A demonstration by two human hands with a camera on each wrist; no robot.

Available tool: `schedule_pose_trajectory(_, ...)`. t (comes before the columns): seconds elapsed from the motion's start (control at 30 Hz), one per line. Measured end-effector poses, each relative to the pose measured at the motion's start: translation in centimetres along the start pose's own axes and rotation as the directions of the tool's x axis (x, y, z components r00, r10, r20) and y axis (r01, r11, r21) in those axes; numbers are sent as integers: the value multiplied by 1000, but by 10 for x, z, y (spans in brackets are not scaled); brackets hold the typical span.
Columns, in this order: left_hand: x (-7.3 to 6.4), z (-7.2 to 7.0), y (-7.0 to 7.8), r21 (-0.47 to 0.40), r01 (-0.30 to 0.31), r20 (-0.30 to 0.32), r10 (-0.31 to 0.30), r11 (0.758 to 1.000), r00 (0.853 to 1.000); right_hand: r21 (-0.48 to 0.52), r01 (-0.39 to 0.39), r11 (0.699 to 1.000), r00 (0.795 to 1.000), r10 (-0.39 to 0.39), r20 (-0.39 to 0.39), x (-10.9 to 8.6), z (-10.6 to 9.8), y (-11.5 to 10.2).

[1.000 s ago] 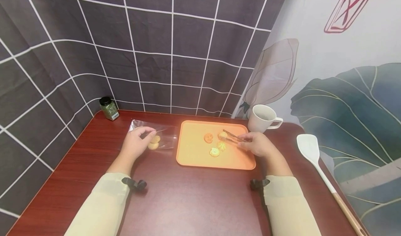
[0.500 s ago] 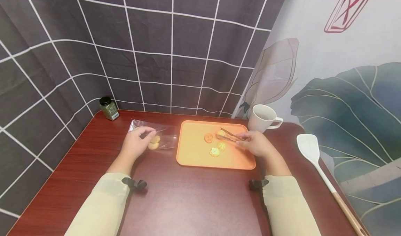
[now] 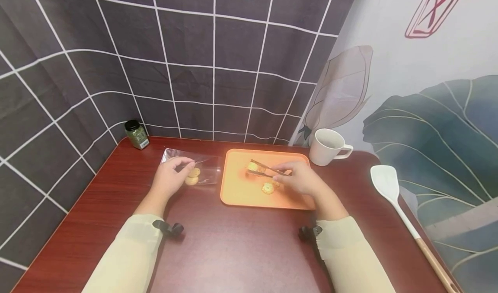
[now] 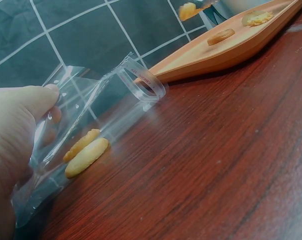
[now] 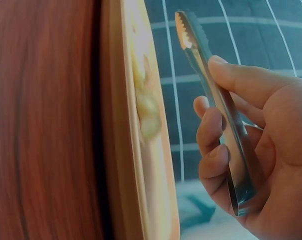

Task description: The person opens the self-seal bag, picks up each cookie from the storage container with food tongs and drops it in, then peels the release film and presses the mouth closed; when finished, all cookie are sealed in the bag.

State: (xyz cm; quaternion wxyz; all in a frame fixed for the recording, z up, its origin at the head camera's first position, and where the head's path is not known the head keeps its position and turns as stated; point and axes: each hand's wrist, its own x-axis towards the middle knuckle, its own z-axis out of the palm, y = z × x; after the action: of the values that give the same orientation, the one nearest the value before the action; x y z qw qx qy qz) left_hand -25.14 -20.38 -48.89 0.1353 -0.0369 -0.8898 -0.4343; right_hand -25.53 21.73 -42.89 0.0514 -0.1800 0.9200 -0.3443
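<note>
Gripping tongs (image 5: pixel 233 145) holding a cookie (image 3: pixel 252 167), right hand (image 3: pixel 298 178) shifted leftward over orange tray (image 3: pixel 238 194), left hand (image 3: pixel 171 176) still pinching clear bag (image 3: pixel 208 173)

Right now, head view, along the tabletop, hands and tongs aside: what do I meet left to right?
Black-lidded jar → clear bag with two cookies inside → orange tray → pale mug → white spatula with wooden handle.
</note>
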Motion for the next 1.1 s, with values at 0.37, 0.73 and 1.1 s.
schedule_pose_trajectory(0.37, 1, 0, 1, 5, -17, -3, 17, 1000, 1000, -13, 78, 997, 996, -77, 53, 25, 38, -43)
schedule_pose_trajectory(0.73, 0, 0, 0, 11, -43, -11, 43, 999, 999, -67, 51, 996, 993, -43, 114, 60, 65, -69)
schedule_pose_trajectory(1.1, 0, 0, 0, 0, -42, -12, 42, 999, 999, -16, 86, 996, 980, -82, 184, 83, 86, -88)
